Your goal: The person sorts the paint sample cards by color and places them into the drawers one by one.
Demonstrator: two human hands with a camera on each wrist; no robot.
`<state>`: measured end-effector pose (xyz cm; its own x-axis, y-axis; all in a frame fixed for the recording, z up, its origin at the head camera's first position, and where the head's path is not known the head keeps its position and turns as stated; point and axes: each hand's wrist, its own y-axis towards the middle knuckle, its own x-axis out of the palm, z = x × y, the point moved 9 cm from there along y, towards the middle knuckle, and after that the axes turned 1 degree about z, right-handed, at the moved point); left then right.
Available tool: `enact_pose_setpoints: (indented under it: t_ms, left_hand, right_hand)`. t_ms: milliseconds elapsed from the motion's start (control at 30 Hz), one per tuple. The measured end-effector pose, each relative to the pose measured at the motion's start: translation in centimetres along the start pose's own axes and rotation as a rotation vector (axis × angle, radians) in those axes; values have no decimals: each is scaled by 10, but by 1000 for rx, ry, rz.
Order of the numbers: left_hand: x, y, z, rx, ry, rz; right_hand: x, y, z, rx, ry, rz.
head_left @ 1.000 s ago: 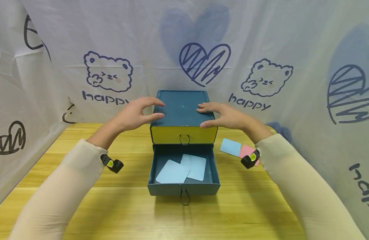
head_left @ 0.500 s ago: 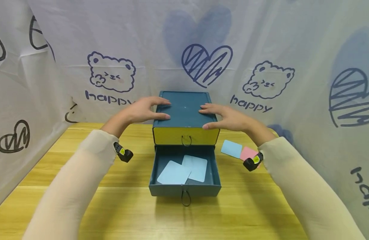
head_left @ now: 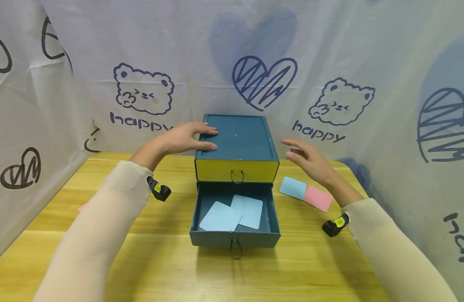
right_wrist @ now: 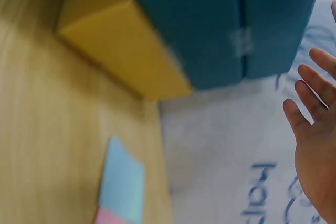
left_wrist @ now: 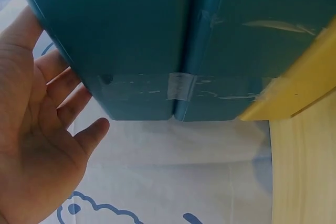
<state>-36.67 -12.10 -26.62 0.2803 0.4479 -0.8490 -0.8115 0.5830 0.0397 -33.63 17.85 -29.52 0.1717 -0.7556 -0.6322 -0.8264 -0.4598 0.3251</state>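
Teal with a yellow upper front, the drawer unit [head_left: 239, 140] stands on the counter [head_left: 171, 268], its lower drawer [head_left: 235, 239] pulled out with two pale-blue cards [head_left: 220, 217] inside. The person's left grip [head_left: 183, 137], relaxed, lies over the unit's left top edge; the right grip [head_left: 310, 162], loose and free, hovers just beside its right side.

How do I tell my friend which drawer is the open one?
Look for the stack of boxes on the wooden table. Under its yellow-fronted drawer, the open drawer juts out. Unlike that shut one, it's grey-blue, with two pale blue cards inside.
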Motion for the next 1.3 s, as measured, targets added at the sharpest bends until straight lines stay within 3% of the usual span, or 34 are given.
enact_pose_setpoints:
  t_ms: [200,367,600,800,1000,1300]
  left_hand:
    - [0,2,0,-11,4,-11]
    - [0,1,1,0,34,-16]
    - [-3,2,2,30,100,-22]
    - [-1,4,3,59,151,-26]
    - [0,6,4,69,139,-22]
    - [-1,5,3,68,143,-18]
  right_hand:
    - [2,-24,56,110,-10,10]
    - [14,-44,102,253,-101,-42]
    - [31,-56,147,290,-160,-115]
    - [35,-57,168,279,-160,-119]
    - [37,-61,184,351,-205,-141]
    - [37,-59,174,334,-297,-154]
